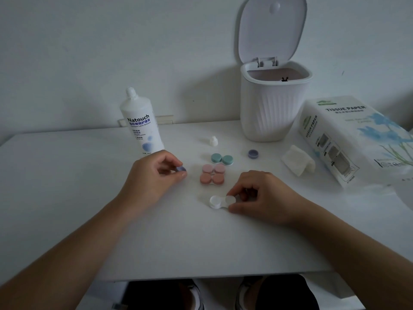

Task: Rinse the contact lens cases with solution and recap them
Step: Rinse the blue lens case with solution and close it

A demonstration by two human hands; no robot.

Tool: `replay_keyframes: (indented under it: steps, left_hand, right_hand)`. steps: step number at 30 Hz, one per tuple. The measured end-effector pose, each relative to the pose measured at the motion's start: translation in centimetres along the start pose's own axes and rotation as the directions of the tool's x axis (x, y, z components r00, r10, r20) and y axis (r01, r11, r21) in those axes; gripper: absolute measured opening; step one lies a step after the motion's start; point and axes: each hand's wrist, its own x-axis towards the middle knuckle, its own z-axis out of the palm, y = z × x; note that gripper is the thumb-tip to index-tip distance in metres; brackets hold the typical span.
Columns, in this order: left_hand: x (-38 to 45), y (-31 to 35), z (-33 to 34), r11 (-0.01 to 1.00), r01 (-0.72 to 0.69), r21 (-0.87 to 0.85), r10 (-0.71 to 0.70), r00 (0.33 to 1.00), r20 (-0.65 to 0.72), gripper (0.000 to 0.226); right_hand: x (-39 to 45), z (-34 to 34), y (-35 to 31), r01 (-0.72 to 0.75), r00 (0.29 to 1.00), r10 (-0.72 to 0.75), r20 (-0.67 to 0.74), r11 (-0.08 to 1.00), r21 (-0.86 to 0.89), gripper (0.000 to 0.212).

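Two hands at work on an uncapped white lens case, centre of the white bench [67, 175].

Left hand [152, 175], centre-left of frame: pinching a purple cap [181, 168] between thumb and fingertips, just above the bench. Right hand [261, 195], centre-right: pinching the right end of the white lens case [220, 202], both wells open. Second purple cap [253, 153] lying apart, right of centre. Between the hands: teal case [222, 158], capped; below it, pale pink case [213, 168] and salmon case [211, 179], capped, touching. Upper left: solution bottle [142, 124], uncapped, upright; its small white cap [213, 140] near centre. Upper right: open-lidded white bin [268, 113], tissue pack [353, 139], folded tissue [298, 161].
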Motion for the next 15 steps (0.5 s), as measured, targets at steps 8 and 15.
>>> replay_keyframes:
  steps: [8,15]
  left_hand:
    - [0.4,-1.0,-0.2,0.963,-0.034,0.267,0.052,0.997,-0.059,0.016]
    - [-1.2,0.7,0.3,0.898,-0.239,0.369,0.272,0.961,-0.038,0.02]
  right_hand:
    - [-0.1,0.0,-0.1,0.002,1.0,-0.002,0.001,1.0,0.004,0.018]
    - [-0.1,0.0,-0.1,0.014,1.0,-0.014,0.001,1.0,-0.018,0.023]
